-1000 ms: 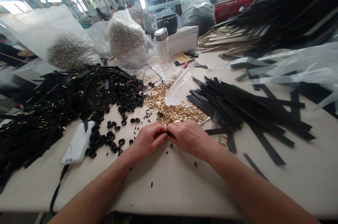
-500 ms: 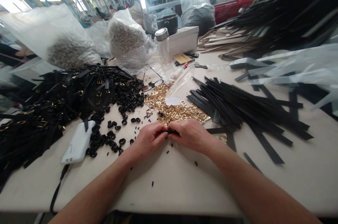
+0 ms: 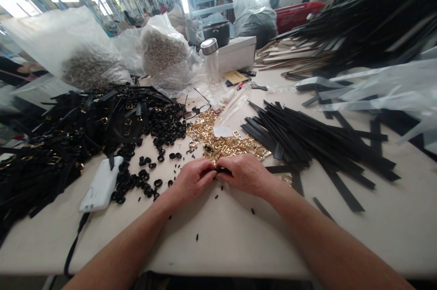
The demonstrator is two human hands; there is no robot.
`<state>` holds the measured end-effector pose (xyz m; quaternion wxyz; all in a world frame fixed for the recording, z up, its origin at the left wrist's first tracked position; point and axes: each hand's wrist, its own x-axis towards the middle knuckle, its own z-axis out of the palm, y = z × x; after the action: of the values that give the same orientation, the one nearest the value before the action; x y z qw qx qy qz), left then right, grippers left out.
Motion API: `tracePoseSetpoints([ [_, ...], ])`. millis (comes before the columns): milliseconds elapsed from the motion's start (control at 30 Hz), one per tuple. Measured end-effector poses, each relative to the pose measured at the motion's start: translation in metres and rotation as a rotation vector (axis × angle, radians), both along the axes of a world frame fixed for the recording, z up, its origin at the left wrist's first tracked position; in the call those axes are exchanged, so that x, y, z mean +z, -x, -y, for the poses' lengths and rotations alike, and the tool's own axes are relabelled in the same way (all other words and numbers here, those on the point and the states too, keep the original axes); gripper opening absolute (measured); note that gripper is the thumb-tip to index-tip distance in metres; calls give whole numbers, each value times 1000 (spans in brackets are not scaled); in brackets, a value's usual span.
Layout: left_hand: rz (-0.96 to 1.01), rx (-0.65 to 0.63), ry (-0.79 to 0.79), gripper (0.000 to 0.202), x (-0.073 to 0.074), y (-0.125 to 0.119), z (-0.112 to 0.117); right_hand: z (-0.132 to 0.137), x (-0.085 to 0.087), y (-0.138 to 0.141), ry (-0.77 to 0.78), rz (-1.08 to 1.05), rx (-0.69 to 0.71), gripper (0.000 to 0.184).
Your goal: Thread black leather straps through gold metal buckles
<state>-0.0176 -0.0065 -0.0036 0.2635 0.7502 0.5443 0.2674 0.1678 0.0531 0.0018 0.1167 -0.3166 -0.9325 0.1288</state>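
My left hand (image 3: 193, 176) and my right hand (image 3: 244, 172) meet at the middle of the table, fingertips almost touching. Both are closed in a pinch on a narrow black strap (image 3: 223, 170), mostly covered by the fingers. Just beyond the fingertips lies a heap of gold buckles (image 3: 235, 145). Black ring-shaped loops (image 3: 167, 126) are piled past my left hand, with several scattered closer to it. Small black bits (image 3: 197, 237) dot the tabletop around both hands. A black strip shows behind my right wrist; whether it is the held strap I cannot tell.
Black strips (image 3: 300, 130) fan out on the right. A tangle of black buckled straps (image 3: 102, 117) covers the left, beside a white corded device (image 3: 101, 184). Farther back stand a glass bottle (image 3: 211, 62), eyeglasses (image 3: 196, 110), filled plastic bags (image 3: 164, 48) and a white box (image 3: 237, 53).
Both hands keep almost the same place and grip, with at most a slight shift of the fingers. The view has moved very slightly.
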Motion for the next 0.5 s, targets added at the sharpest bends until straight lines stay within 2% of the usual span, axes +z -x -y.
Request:
tracePoseSetpoints([
  [500,-13,1,1,10,0,-1,0,0,-1,-1,-2,5,10,21],
])
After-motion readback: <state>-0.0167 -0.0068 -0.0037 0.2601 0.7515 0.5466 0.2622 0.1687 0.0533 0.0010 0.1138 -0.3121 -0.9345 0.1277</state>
